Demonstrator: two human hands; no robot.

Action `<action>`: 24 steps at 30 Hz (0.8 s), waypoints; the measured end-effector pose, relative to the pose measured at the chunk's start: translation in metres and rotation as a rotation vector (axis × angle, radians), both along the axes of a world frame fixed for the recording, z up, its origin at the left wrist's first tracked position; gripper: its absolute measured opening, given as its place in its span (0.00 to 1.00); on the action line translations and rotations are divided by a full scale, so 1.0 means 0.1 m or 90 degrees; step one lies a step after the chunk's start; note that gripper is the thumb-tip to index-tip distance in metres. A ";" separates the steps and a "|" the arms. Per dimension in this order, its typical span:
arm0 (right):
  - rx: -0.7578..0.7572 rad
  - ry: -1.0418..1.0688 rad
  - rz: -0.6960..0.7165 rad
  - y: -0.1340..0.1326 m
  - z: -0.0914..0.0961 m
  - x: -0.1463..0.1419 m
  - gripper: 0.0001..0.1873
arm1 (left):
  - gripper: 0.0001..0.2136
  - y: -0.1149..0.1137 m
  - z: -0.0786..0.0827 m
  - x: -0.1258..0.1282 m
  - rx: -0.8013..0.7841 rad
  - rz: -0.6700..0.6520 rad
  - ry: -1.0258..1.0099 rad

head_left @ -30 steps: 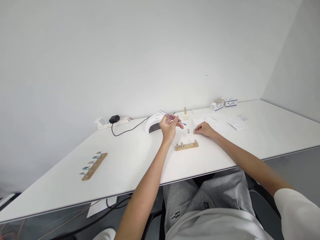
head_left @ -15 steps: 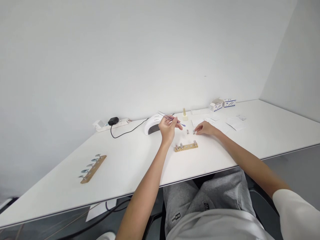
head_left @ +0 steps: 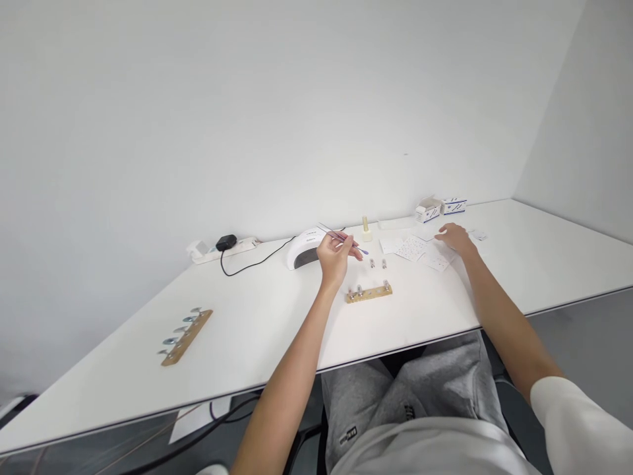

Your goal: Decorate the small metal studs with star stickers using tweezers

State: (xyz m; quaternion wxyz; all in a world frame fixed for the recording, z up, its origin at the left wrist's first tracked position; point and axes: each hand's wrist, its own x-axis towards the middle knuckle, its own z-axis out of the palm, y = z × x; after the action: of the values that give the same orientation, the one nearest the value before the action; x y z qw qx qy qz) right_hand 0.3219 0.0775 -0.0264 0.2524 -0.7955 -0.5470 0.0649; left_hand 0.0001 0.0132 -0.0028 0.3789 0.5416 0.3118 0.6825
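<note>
Purple-tipped stick (head_left: 364,251) in our L hand (head_left: 337,256), R hand (head_left: 452,239) at the papers

We've got L fingers clamped on the stick, held up off the worktop (head_left: 267,310), thin end up-left nr the white lamp (head_left: 302,249), purple end down-right. Our R hand is by the pale sheet (head_left: 439,256); can't tell if those fingers are apart, together or on paper. Dotted sheet (head_left: 411,248) lies just L of the pale one.

Btwn our hands, two small clear pieces (head_left: 384,264) stand side by side, apart, w/ the purple end nr the L one. Closer to us: short wooden strip (head_left: 370,294) w/ three clear pieces upright on it, two at L end, one at R.

Behind: small bottle (head_left: 366,231) nr the wall, two boxes (head_left: 428,210) further R. Far L: 2nd wooden strip (head_left: 188,338) w/ shiny pieces, plus a black plug (head_left: 226,242) on the power strip (head_left: 237,247).
</note>
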 end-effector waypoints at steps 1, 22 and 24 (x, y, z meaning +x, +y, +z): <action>-0.026 -0.006 -0.055 0.00 -0.02 0.10 0.19 | 0.14 0.00 0.00 0.00 0.000 0.000 0.002; -0.118 0.067 -0.273 0.04 -0.12 0.36 0.35 | 0.13 0.01 -0.02 0.00 0.001 -0.007 0.001; -0.137 0.067 -0.266 0.05 -0.11 0.33 0.34 | 0.13 0.02 -0.03 -0.01 -0.002 -0.007 0.006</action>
State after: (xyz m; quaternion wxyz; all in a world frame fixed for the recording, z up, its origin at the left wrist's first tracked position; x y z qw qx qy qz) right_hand 0.3546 0.0828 -0.0370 0.2023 -0.9094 -0.3463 0.1107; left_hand -0.0005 0.0151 -0.0059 0.3822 0.5460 0.3112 0.6775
